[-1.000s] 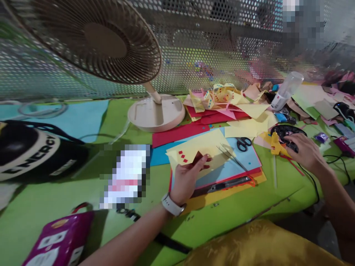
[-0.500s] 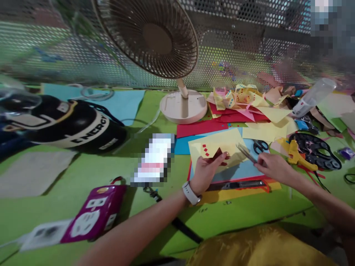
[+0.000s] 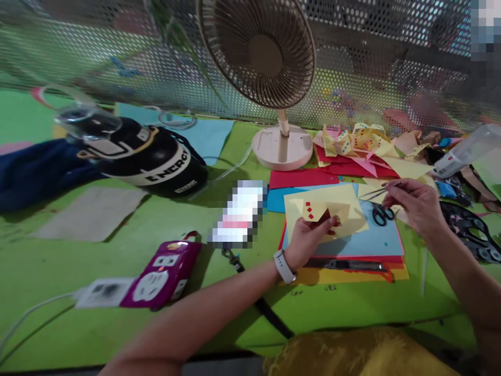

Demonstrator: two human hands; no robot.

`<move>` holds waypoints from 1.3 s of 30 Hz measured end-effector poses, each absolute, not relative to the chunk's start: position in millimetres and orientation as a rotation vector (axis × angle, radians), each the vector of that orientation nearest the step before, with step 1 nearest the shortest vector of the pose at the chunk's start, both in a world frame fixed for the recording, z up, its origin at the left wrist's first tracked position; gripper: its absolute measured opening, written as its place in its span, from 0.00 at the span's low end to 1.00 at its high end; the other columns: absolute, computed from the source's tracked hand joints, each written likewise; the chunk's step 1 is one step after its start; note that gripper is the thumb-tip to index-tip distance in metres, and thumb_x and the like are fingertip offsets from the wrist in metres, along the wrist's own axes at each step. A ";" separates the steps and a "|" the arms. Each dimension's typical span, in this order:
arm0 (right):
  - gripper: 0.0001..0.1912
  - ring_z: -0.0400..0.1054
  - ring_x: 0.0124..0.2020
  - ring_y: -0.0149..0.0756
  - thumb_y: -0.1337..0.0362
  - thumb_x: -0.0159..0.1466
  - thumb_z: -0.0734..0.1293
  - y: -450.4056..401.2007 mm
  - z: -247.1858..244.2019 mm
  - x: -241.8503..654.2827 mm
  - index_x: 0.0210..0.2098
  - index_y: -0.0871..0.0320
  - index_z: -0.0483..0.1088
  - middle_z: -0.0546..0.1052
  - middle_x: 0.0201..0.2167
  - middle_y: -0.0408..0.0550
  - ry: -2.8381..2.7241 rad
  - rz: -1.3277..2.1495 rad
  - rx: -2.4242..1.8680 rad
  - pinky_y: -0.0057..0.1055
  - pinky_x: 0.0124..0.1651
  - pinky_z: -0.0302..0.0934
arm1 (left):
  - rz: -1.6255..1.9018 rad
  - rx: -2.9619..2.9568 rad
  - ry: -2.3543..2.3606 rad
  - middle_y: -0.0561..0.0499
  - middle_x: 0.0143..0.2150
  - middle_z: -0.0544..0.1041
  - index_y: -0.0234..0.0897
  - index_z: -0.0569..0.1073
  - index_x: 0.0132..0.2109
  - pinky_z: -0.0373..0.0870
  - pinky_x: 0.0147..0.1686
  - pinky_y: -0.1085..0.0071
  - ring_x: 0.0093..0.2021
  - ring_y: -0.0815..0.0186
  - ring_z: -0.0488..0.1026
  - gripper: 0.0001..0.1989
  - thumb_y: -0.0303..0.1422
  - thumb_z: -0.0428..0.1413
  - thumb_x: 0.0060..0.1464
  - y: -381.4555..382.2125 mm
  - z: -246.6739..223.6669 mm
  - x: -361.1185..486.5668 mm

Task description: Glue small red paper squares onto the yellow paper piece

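My left hand (image 3: 307, 241) pinches a small pale yellow paper piece (image 3: 318, 202) that bears a few red squares. A dark red bit of paper (image 3: 324, 216) shows by the thumb. Beneath them lies a larger yellow sheet (image 3: 346, 193) on a light blue sheet (image 3: 366, 244). In my right hand (image 3: 417, 206), closed and raised to the right, are slim metal tweezers (image 3: 373, 192) with tips pointing left. Just below the tweezers rest black-handled scissors (image 3: 381, 215). Whether the tips hold anything is too small to tell.
A box cutter (image 3: 358, 265) lies along the near edge of the papers. Left of them are a phone (image 3: 239, 214), a purple power bank-like device (image 3: 162, 274) and a black bottle (image 3: 156, 162). Behind stand a fan (image 3: 282, 147) and folded yellow paper pieces (image 3: 368, 137).
My right hand has lifted the tweezers up and rightward, away from the paper in my left hand. The view has shifted left. My arm now covers the yellow glue gun.
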State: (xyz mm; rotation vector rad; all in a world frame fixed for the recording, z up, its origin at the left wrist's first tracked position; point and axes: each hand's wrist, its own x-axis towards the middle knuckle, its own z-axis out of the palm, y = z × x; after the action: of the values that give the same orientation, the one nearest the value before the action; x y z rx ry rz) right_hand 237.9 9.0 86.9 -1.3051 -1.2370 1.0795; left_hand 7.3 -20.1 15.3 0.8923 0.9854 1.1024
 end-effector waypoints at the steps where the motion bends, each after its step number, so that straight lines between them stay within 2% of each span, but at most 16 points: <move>1: 0.12 0.70 0.22 0.30 0.55 0.53 0.74 15.1 83.2 233.3 0.32 0.55 0.75 0.76 0.22 0.42 -1.242 1.061 -1.282 0.29 0.27 0.68 | 1.104 0.884 0.982 0.45 0.31 0.82 0.31 0.79 0.35 0.77 0.31 0.67 0.33 0.61 0.79 0.14 0.38 0.65 0.45 -20.2 15.8 7.5; 5: 0.13 0.67 0.18 0.28 0.54 0.55 0.72 34.0 64.9 220.1 0.31 0.57 0.72 0.73 0.19 0.40 -1.447 0.980 -1.324 0.25 0.22 0.63 | 1.108 0.855 0.978 0.46 0.31 0.82 0.32 0.79 0.35 0.77 0.30 0.69 0.32 0.62 0.79 0.13 0.38 0.66 0.44 -20.3 16.2 8.5; 10: 0.12 0.71 0.22 0.31 0.55 0.59 0.68 48.8 59.3 219.8 0.26 0.57 0.73 0.77 0.22 0.46 -1.895 0.659 -1.454 0.26 0.26 0.64 | 1.109 0.846 0.943 0.47 0.31 0.82 0.32 0.79 0.35 0.77 0.29 0.70 0.30 0.63 0.79 0.14 0.38 0.66 0.44 -20.0 11.9 9.4; 12: 0.13 0.73 0.22 0.33 0.55 0.60 0.67 59.8 60.7 217.5 0.25 0.57 0.73 0.77 0.20 0.46 -1.886 0.743 -1.456 0.25 0.24 0.64 | 1.111 0.839 0.940 0.46 0.31 0.82 0.32 0.79 0.34 0.77 0.29 0.70 0.31 0.63 0.79 0.14 0.39 0.66 0.44 -20.1 10.8 9.6; 15: 0.14 0.76 0.24 0.36 0.52 0.59 0.67 84.7 56.8 203.4 0.31 0.57 0.73 0.79 0.23 0.47 -1.583 0.952 -1.348 0.26 0.23 0.66 | 1.112 0.838 0.947 0.46 0.31 0.82 0.32 0.79 0.33 0.77 0.29 0.70 0.32 0.62 0.79 0.14 0.39 0.66 0.44 -20.0 11.3 9.9; 20: 0.19 0.77 0.28 0.39 0.48 0.58 0.66 121.8 30.4 162.9 0.36 0.58 0.75 0.81 0.28 0.47 -1.486 0.948 -1.182 0.32 0.30 0.71 | 1.104 0.845 0.977 0.45 0.30 0.82 0.31 0.79 0.32 0.78 0.29 0.69 0.30 0.61 0.79 0.14 0.39 0.66 0.43 -19.5 13.4 9.7; 25: 0.19 0.76 0.43 0.43 0.49 0.61 0.66 124.7 10.3 143.9 0.40 0.56 0.78 0.81 0.41 0.49 -1.908 0.701 -1.048 0.38 0.47 0.70 | 1.085 0.835 0.965 0.46 0.30 0.82 0.32 0.79 0.33 0.78 0.30 0.69 0.31 0.61 0.79 0.13 0.38 0.66 0.44 -19.2 14.2 9.6; 27: 0.18 0.75 0.46 0.44 0.50 0.62 0.65 122.6 8.1 143.1 0.42 0.54 0.78 0.80 0.44 0.49 -2.001 0.680 -0.991 0.38 0.50 0.69 | 1.080 0.829 0.961 0.46 0.30 0.82 0.32 0.79 0.33 0.78 0.30 0.69 0.31 0.61 0.79 0.13 0.38 0.66 0.44 -19.3 14.9 9.7; 33: 0.16 0.76 0.46 0.42 0.54 0.64 0.64 122.0 6.8 141.1 0.45 0.53 0.78 0.80 0.45 0.48 -2.061 0.649 -1.047 0.33 0.49 0.68 | 1.084 0.823 0.954 0.46 0.30 0.82 0.31 0.78 0.34 0.78 0.29 0.70 0.30 0.62 0.79 0.13 0.37 0.66 0.44 -19.4 15.2 9.4; 39: 0.13 0.76 0.43 0.42 0.55 0.62 0.66 124.9 2.6 137.7 0.41 0.52 0.78 0.81 0.41 0.47 -1.949 0.740 -1.149 0.34 0.46 0.68 | 1.068 0.844 0.955 0.44 0.32 0.83 0.31 0.78 0.35 0.78 0.30 0.68 0.32 0.60 0.80 0.14 0.39 0.65 0.45 -19.5 13.9 9.4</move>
State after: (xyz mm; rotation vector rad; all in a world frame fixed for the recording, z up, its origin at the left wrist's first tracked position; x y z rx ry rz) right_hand 137.7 124.9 2.6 -1.1488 -1.9488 0.7401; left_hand 9.4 -19.5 13.9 0.8440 0.9547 1.0679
